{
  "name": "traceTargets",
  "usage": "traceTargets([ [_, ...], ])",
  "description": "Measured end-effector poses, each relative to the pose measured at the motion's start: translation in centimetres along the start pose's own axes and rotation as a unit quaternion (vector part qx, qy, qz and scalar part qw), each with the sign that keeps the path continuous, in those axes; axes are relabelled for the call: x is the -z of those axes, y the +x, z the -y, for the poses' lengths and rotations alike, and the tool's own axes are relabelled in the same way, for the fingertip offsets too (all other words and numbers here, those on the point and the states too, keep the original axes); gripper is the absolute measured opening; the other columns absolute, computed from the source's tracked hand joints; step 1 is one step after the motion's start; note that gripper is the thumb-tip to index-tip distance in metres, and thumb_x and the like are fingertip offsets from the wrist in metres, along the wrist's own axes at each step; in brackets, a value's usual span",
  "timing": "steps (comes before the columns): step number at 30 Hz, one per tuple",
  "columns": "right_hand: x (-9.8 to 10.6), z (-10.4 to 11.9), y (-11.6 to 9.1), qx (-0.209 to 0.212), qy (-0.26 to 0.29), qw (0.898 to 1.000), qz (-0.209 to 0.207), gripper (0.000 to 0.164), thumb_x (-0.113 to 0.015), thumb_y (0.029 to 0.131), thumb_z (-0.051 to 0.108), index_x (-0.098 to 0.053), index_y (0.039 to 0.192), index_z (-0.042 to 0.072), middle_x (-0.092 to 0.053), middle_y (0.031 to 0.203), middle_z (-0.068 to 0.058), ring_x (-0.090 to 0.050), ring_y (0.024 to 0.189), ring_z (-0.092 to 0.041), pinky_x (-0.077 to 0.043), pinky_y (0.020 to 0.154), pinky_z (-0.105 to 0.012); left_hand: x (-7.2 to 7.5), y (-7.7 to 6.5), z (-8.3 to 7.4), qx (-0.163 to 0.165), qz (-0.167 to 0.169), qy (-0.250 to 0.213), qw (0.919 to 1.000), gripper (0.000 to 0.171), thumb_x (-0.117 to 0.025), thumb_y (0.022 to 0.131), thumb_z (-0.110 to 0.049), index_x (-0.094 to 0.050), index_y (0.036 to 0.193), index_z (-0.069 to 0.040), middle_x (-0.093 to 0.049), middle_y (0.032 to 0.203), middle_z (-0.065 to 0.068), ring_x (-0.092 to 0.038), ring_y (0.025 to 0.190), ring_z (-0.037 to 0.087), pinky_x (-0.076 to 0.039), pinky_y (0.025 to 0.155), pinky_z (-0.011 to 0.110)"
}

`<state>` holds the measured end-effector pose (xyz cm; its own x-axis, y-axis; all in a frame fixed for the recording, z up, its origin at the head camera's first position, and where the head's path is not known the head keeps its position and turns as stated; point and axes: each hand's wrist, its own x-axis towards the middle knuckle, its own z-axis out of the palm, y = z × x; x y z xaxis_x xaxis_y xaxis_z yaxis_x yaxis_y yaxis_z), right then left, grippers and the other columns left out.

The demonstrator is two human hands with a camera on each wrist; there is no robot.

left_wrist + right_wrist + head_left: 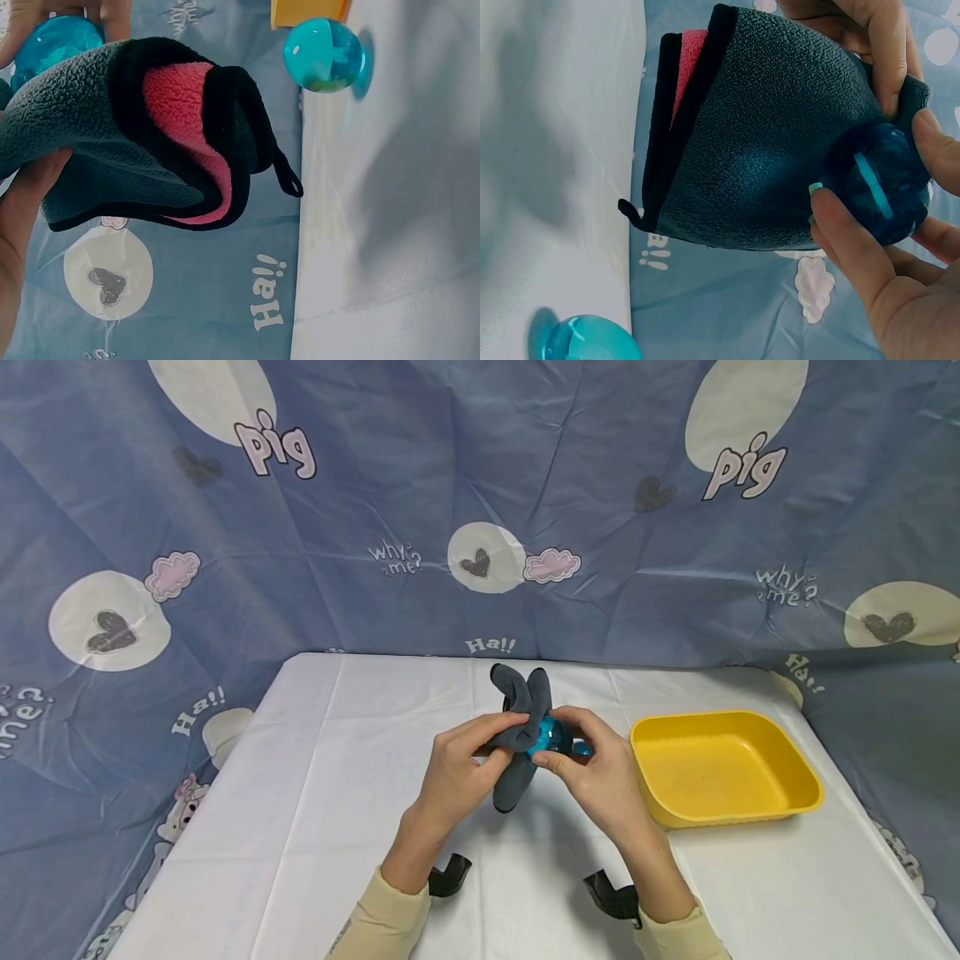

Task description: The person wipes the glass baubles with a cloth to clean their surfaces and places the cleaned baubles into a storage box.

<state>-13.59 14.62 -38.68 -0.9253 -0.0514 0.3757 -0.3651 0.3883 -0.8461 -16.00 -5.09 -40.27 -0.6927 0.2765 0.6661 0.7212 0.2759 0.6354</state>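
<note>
My left hand [461, 772] grips a folded dark grey fleece cloth [514, 783]. In the left wrist view the cloth [82, 112] shows black edging, a pink inner side and a small hanging loop. My right hand [603, 768] holds a clear blue ball-shaped piece [553, 737] by its sides, thumb and fingers curled round it. The right wrist view has this blue piece [877, 184] against the grey face of the cloth [765, 142]. A second clear blue ball [322, 56] on a round foot stands on the table, mostly behind my right fingers in the head view.
A yellow plastic tub [723, 768] stands on the right of the white-covered table [360, 735]. Behind hangs a blue printed curtain [420, 468]. Black mounts [450, 877] jut inward from both wrists, below the hands.
</note>
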Motion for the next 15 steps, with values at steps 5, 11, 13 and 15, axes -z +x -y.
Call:
traceTargets([
  [5, -0.1, 0.0, 0.04, 0.005, 0.009, 1.0, 0.0, 0.053, -0.087, 0.075, 0.02, -0.065, 0.123, 0.024, -0.068, 0.119, 0.003, -0.066, 0.107, -0.014, -0.06, 0.082, -0.026, 0.09, -0.01, -0.02, 0.0, -0.001, 0.001, 1.0, 0.031, -0.061, 0.096, -0.007, -0.069, 0.124, -0.018, -0.072, 0.119, 0.004, -0.073, 0.1, 0.014, -0.059, 0.075, 0.017],
  [11, -0.21, -0.17, -0.01, 0.017, -0.008, 1.0, -0.002, 0.054, -0.088, 0.073, 0.021, -0.065, 0.122, 0.026, -0.066, 0.12, 0.005, -0.064, 0.11, -0.013, -0.06, 0.082, -0.028, 0.2, -0.01, -0.03, 0.0, -0.001, 0.001, 1.0, 0.031, -0.062, 0.096, -0.007, -0.069, 0.124, -0.018, -0.072, 0.12, 0.006, -0.073, 0.099, 0.016, -0.059, 0.074, 0.018],
  [13, -0.22, -0.15, -0.01, 0.018, -0.022, 1.0, -0.005, 0.055, -0.089, 0.072, 0.023, -0.065, 0.122, 0.028, -0.065, 0.12, 0.008, -0.062, 0.112, -0.011, -0.061, 0.083, -0.031, 0.22, 0.0, -0.03, 0.002, 0.0, -0.001, 1.0, 0.031, -0.062, 0.096, -0.007, -0.069, 0.124, -0.018, -0.072, 0.12, 0.005, -0.073, 0.1, 0.015, -0.059, 0.075, 0.018],
  [15, -0.23, -0.11, -0.01, 0.019, -0.033, 0.999, -0.007, 0.055, -0.089, 0.072, 0.025, -0.065, 0.121, 0.029, -0.064, 0.121, 0.01, -0.06, 0.113, -0.01, -0.061, 0.084, -0.036, 0.24, -0.01, -0.01, 0.005, 0.001, -0.002, 1.0, 0.031, -0.062, 0.096, -0.008, -0.069, 0.124, -0.018, -0.072, 0.12, 0.005, -0.073, 0.1, 0.014, -0.059, 0.075, 0.018],
])
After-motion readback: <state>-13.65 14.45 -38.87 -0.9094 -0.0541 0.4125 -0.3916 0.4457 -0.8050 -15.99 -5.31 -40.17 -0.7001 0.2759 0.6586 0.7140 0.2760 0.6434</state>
